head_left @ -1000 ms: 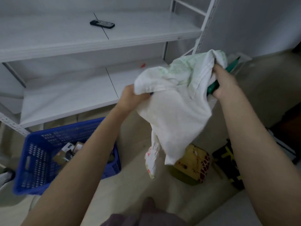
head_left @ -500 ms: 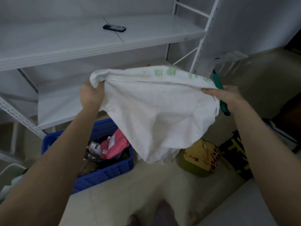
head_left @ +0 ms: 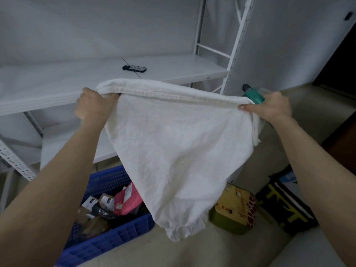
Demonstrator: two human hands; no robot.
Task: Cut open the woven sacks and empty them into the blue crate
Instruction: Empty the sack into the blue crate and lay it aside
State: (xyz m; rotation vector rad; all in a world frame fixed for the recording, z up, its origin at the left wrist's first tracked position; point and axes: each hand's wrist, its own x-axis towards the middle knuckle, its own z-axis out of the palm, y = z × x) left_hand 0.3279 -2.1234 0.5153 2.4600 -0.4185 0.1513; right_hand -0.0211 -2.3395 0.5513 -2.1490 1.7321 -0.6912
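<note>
Sack: we've got the white woven sack (head_left: 173, 151) held up by its top edge, stretched out between our 2 hands. The rest hangs limp, and the frilly bottom end dangles above the floor (head_left: 173, 253), right by the near right corner of the crate.
Left hand: our left hand (head_left: 92, 105) grips the sack's left corner, fingers (head_left: 110, 96) curled round the rolled edge.
Right hand: our right hand (head_left: 269, 108) pinches the right corner, thumb pressed along the edge. The same hand also holds a green-handled tool (head_left: 254, 96), its dark tip poking out away from us. We can't tell what kind of blade it has.
Blue crate: the blue crate (head_left: 115, 241) sits on the floor at lower left, under our left forearm. Inside are a pink packet (head_left: 128, 201), a few small boxes (head_left: 105, 201) and some darker bits we can't make out.
Other floor stuff: a yellow giraffe-print box (head_left: 235, 209) sits just right of the crate, partly behind the hanging sack. A black bag with yellow lettering (head_left: 285, 207) is further right.
Shelving: white metal shelving (head_left: 57, 83) stands behind the sack, 2 shelves showing. A black remote-looking gadget (head_left: 134, 68) lies on the upper 1.
</note>
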